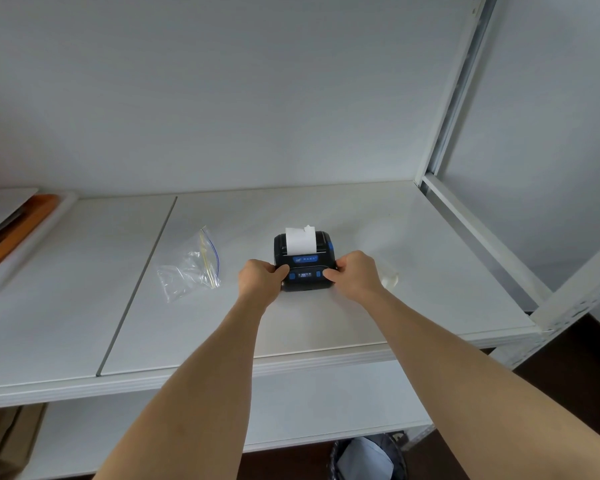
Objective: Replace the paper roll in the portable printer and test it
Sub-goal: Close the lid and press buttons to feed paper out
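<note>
currently the printer (305,261) sits on the white shelf (413,237), a strip of paper (300,240) sticking up from its top; left hand (261,279) and right hand (355,273) grip its two sides, thumbs on the front panel; a clear plastic bag (191,268) lies just left

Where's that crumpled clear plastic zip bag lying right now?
In the head view, the crumpled clear plastic zip bag lies on the white shelf, apart from and left of the black and blue portable printer.
</note>
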